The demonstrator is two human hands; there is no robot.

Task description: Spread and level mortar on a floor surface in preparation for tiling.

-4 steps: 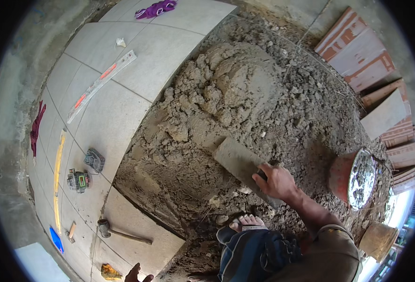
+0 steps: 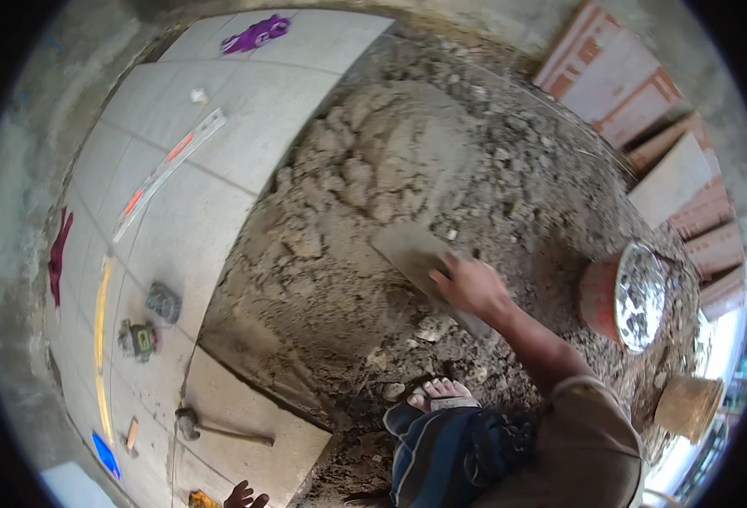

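My right hand [image 2: 475, 288] is closed round the grip of a flat rectangular plastering trowel [image 2: 409, 251], its plate smeared with mortar. The grip itself is hidden under my fingers. The plate lies tilted on the rough grey mortar bed [image 2: 314, 288], just this side of a heaped mortar mound [image 2: 416, 127]. Down at the lower edge my left hand [image 2: 246, 498] shows only in part, fingers spread and holding nothing. It is over the tiled floor, near a mallet [image 2: 221, 427] and a yellow-orange lump [image 2: 202, 499].
Pale tiles [image 2: 229, 195] on the left carry a spirit level [image 2: 170, 173], a yellow straightedge [image 2: 102, 339], a laser level [image 2: 139, 339] and a purple cloth [image 2: 256, 34]. A bucket [image 2: 602, 296] stands at right, before stacked tiles [image 2: 610, 76]. My foot [image 2: 439, 391] is near the mortar.
The view has shifted slightly. My right hand has slid the trowel a little farther away, and more of a pale stone by its near edge shows.
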